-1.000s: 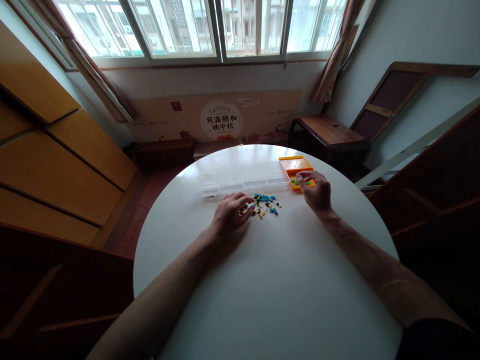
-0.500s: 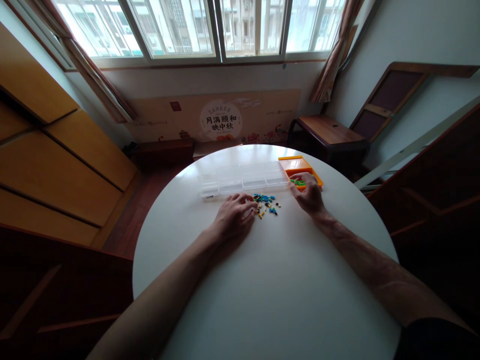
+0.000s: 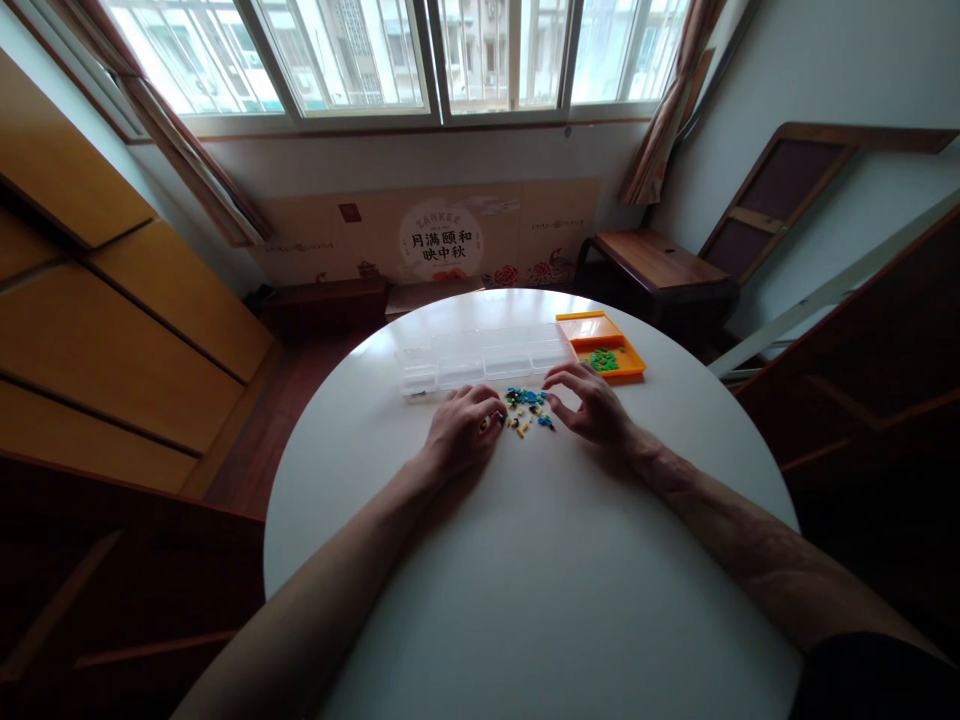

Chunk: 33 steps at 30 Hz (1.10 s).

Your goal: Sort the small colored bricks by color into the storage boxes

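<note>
A small heap of blue, yellow and dark plastic pieces (image 3: pixel 529 400), like tiny building bricks, lies on the white table between my hands. At its left edge rests my left hand (image 3: pixel 463 425), its fingers curled together; whatever sits at the fingertips is too small to name. On the heap's right side, my right hand (image 3: pixel 589 403) has thumb and forefinger apart, with nothing visible between them. Behind it an orange box (image 3: pixel 634 362) with its lid open holds several green pieces (image 3: pixel 602 359) in the near part.
A clear divided plastic case (image 3: pixel 480 370) lies open behind the heap, beside the orange box. The round white table (image 3: pixel 555 570) reaches toward me. Beyond its far edge stand a wooden side table (image 3: pixel 660 258) and a printed panel (image 3: pixel 517 235) under the window.
My right hand has moved from the orange box left and nearer to the heap, uncovering the green pieces. My left hand has shifted slightly left and its fingers have curled in.
</note>
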{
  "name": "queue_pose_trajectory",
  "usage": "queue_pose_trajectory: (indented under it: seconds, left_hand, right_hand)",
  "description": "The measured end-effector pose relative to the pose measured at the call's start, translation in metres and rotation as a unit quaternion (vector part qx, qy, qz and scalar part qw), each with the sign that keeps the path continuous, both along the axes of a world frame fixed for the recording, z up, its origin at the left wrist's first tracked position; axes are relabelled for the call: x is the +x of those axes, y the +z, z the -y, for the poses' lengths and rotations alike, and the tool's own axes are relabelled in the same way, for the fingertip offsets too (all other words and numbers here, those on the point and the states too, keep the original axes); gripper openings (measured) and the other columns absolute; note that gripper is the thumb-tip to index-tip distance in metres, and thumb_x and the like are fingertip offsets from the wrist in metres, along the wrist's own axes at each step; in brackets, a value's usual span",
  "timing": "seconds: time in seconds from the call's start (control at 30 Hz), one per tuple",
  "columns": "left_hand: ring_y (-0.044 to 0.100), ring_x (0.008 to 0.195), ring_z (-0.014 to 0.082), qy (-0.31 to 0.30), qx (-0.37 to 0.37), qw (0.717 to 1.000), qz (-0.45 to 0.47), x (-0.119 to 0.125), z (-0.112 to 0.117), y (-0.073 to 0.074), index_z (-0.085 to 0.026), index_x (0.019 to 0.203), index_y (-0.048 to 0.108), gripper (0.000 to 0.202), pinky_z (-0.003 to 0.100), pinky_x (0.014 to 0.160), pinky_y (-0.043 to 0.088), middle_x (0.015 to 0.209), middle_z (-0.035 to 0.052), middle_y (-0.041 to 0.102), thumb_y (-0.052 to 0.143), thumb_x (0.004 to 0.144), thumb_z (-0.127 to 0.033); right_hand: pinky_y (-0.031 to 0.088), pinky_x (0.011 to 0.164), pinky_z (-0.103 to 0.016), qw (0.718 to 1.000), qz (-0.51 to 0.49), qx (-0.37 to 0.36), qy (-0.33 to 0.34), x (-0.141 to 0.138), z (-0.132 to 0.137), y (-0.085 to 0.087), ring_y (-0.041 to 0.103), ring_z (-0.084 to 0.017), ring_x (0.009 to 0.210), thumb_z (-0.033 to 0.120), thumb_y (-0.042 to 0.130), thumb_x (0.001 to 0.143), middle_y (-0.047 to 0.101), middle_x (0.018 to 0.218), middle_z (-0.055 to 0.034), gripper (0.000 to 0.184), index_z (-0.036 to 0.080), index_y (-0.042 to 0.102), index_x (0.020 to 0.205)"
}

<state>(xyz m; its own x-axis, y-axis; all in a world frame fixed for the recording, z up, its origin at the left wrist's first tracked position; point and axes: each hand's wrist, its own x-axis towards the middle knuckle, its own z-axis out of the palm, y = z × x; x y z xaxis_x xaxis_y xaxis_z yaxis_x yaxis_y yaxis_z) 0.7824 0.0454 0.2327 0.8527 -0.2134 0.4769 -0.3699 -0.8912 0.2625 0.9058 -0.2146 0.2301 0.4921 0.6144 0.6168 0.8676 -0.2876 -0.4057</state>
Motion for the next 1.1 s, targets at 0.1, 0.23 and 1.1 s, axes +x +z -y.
queue_pose_trajectory:
  seconds: [0.1,0.23,1.1]
  left_hand:
    - [0.069,0.103,0.025,0.002,-0.007,1.0,0.0,-0.0008,0.0004,0.0013,-0.026,0.1,0.078,0.014,0.043,0.098,0.052,0.113,0.0051,0.077,0.07,0.094,-0.016]
    - [0.07,0.103,0.0254,-0.002,-0.014,1.0,-0.016,-0.002,0.001,0.0041,-0.025,0.097,0.077,0.013,0.044,0.099,0.052,0.112,0.0044,0.076,0.072,0.088,-0.016]
    - [0.073,0.1,0.023,0.006,-0.034,0.999,0.016,0.0016,-0.0013,-0.0018,-0.022,0.104,0.071,0.012,0.04,0.097,0.052,0.109,0.0058,0.079,0.062,0.108,-0.028]
  right_hand:
    - [0.057,0.107,-0.052,1.0,0.002,-0.011,0.017,-0.0007,0.0003,-0.0006,0.07,-0.03,0.115,0.025,0.067,0.102,0.076,0.121,-0.0079,0.012,0.027,0.074,0.112]
    - [0.057,0.107,-0.052,1.0,-0.005,-0.008,0.021,0.0007,0.001,-0.0014,0.07,-0.03,0.114,0.025,0.068,0.102,0.076,0.121,-0.0078,0.011,0.028,0.074,0.111]
    - [0.057,0.102,-0.049,0.999,0.011,-0.003,0.052,-0.0006,-0.0006,0.0003,0.07,-0.029,0.111,0.023,0.069,0.103,0.077,0.116,-0.0073,0.009,0.027,0.075,0.108]
